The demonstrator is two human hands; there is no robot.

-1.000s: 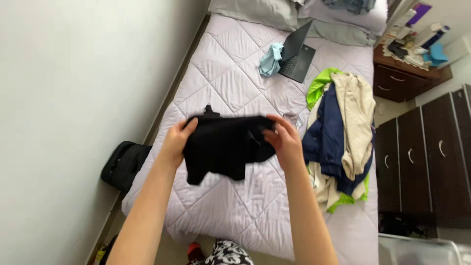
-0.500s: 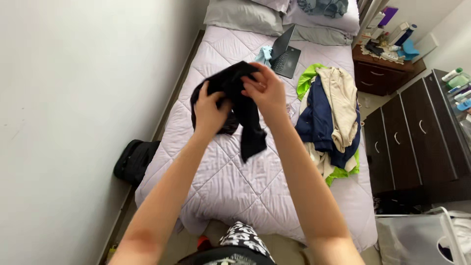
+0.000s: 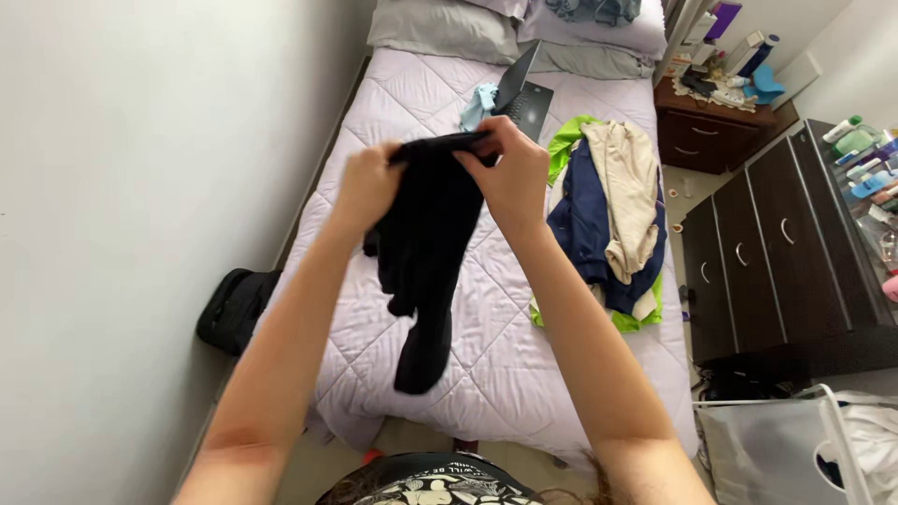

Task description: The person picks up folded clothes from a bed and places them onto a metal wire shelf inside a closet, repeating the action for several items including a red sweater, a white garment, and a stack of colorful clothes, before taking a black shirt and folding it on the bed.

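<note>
Both hands are raised in the upper middle of the frame, each with its grip pinched on the top edge of a black garment (image 3: pixel 423 252). The left hand (image 3: pixel 367 185) has its fingers curled tight over one end of that edge; the right hand (image 3: pixel 513 168) pinches the other end, thumb and fingers pressed together on the cloth. The garment hangs straight down between the forearms in a long, narrow drape, its lower end reaching toward the near edge of the bed (image 3: pixel 486 374) in the lower middle.

Half a second ago the cloth was bunched up between the two hands, with only a short tail dangling; now it has dropped open to its length and the hands are set a little wider apart along the edge.

To the right on the bed lies a pile of clothes (image 3: pixel 608 206), navy, beige and bright green. An open laptop (image 3: pixel 520 92) sits near the pillows at top centre, a light blue cloth (image 3: pixel 480 101) just beside it. A black bag (image 3: pixel 234 304) lies on the floor at left.
</note>
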